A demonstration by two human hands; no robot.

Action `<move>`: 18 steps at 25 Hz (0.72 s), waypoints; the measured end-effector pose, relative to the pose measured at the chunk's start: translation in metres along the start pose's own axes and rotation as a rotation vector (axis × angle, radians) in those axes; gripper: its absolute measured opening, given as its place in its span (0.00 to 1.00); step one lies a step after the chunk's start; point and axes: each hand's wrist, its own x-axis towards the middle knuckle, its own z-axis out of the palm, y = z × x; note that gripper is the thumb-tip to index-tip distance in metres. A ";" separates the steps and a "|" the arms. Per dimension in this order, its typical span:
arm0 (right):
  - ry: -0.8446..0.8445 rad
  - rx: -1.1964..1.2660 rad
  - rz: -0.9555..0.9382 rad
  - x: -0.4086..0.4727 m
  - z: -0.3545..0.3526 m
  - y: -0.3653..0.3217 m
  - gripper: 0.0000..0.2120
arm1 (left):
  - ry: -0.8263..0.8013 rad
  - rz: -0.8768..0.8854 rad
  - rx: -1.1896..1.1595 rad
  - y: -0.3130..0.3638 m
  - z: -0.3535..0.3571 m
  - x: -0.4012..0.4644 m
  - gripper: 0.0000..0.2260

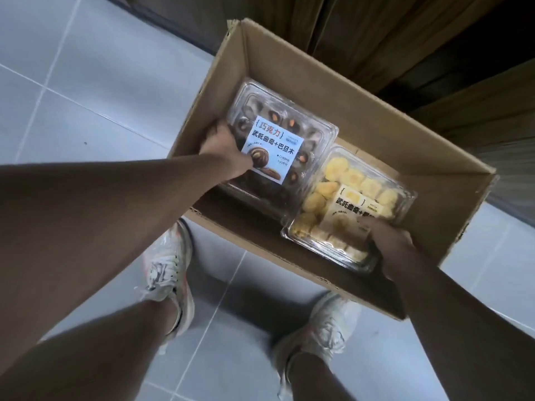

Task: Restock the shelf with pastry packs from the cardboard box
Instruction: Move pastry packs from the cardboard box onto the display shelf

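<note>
The pick-up step is in hand: the left hand (224,151) has its grip clamped on the chocolate pack (282,140), the right hand (395,250) on the yellow pack (348,206), both inside the cardboard box (318,82) on the floor (72,91). Next, lift both clear and carry them to the shelf (not in view).

Cardboard box (362,117) open at top, flaps folded clear; entry from above unobstructed. Left part of interior filled by chocolate pastry pack (307,134), near-right part by yellow pastry pack (347,180); packs overlapped at adjoining corners. Bare box floor left free at far right. Dark wooden shelf unit (405,39) set just behind box. Tiled floor (72,96) open at left.
</note>
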 end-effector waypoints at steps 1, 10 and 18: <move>0.009 0.038 -0.003 0.002 0.001 0.001 0.46 | -0.011 -0.007 -0.017 0.002 -0.002 0.004 0.37; 0.158 -0.116 -0.381 -0.083 -0.037 -0.019 0.34 | -0.212 0.140 -0.098 0.044 -0.060 -0.053 0.23; -0.165 -0.113 -0.324 -0.087 -0.001 -0.041 0.39 | -0.412 0.135 -0.013 0.068 -0.040 -0.067 0.36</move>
